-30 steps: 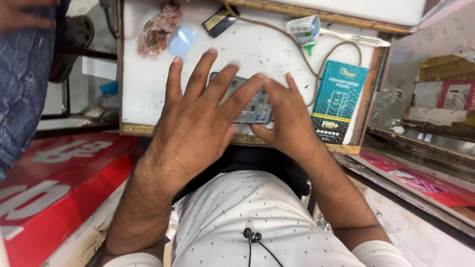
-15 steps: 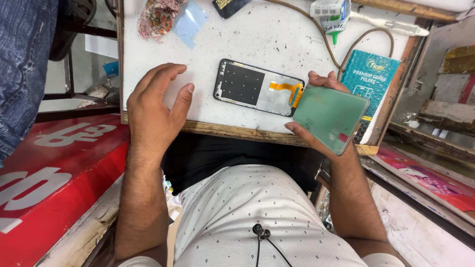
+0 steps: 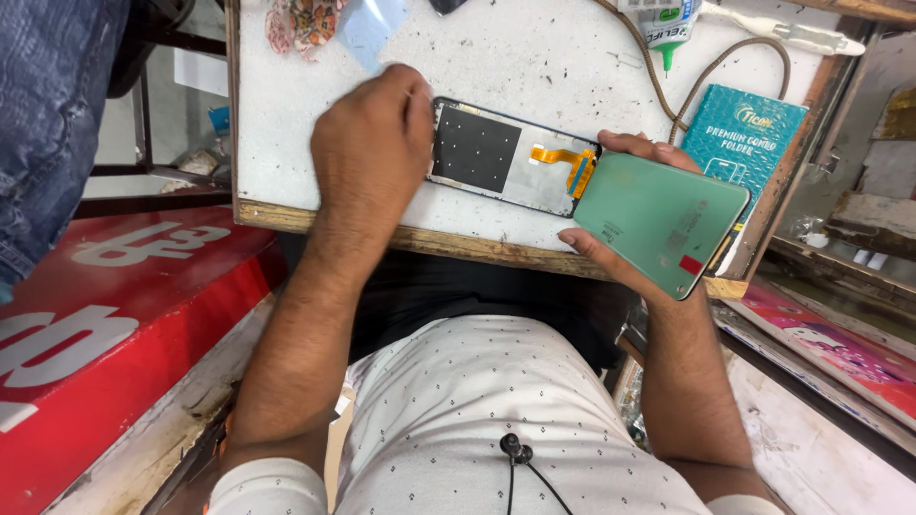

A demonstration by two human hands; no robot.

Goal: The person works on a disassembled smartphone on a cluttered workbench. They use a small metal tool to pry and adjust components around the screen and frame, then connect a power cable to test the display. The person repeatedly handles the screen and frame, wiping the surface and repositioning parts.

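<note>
Right hand (image 3: 620, 234) grips the green back cover (image 3: 663, 221), tilted past the table (image 3: 534, 67) edge; a slip would drop it. Left hand (image 3: 372, 143) presses loosely curled on the opened phone (image 3: 510, 157), holding nothing; orange flex cable (image 3: 563, 157) lies exposed and could snag.

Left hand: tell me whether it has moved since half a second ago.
Yes. The left hand has slid right along the white worktop and now touches the dark phone screen panel's left end.
</note>
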